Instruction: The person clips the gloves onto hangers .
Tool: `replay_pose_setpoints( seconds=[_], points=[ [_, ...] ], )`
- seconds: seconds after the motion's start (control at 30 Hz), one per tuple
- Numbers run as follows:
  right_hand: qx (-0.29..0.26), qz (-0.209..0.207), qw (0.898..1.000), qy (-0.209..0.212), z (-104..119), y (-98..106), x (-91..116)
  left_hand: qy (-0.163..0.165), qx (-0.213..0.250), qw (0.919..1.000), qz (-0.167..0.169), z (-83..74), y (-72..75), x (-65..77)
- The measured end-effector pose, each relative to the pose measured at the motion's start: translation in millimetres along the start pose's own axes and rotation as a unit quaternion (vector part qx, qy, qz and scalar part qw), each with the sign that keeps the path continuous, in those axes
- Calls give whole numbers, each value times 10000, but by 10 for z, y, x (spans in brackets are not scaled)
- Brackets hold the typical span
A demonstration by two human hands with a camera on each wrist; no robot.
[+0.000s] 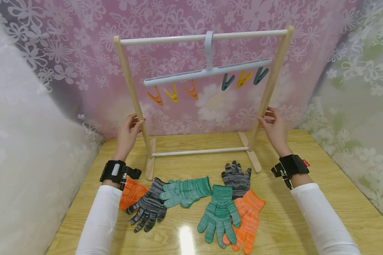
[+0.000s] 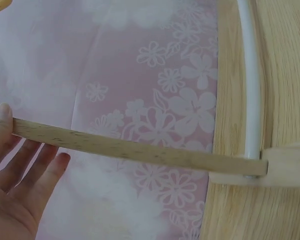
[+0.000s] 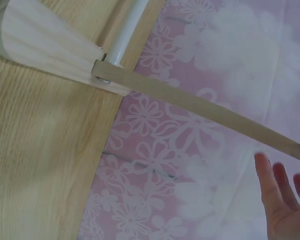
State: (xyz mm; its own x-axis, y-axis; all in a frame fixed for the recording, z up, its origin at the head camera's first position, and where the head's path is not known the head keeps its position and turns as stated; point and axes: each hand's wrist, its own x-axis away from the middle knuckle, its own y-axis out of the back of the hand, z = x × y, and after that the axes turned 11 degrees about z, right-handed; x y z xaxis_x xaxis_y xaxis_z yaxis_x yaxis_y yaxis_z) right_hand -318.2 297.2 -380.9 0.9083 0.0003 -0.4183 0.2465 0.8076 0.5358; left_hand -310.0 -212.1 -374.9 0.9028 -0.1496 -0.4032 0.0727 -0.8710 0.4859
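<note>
A small wooden garment rack with white crossbars stands at the back of the table. My left hand holds its left post low down, thumb in front and fingers behind; the left wrist view shows this post too. On the other side my right hand grips the right post between thumb and fingers. From the top bar hangs a pale grey hanger, tilted up to the right. Clothespins dangle under it: orange and yellow at left, dark green and yellow at right.
Knit gloves lie on the wooden table before the rack: orange, grey and green at left, grey, green and orange at right. A flowered curtain hangs behind.
</note>
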Motion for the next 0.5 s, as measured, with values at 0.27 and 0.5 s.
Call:
replay_pose_setpoints(
  seconds=[0.27, 0.5],
  points=[
    [-122, -1454, 9888, 310, 284, -27, -3, -24, -402, 9981, -457, -57, 85, 104],
    [-425, -1502, 9799, 1241, 840, -124, 20, -148, -444, 9967, -664, -156, 165, 174]
  ],
)
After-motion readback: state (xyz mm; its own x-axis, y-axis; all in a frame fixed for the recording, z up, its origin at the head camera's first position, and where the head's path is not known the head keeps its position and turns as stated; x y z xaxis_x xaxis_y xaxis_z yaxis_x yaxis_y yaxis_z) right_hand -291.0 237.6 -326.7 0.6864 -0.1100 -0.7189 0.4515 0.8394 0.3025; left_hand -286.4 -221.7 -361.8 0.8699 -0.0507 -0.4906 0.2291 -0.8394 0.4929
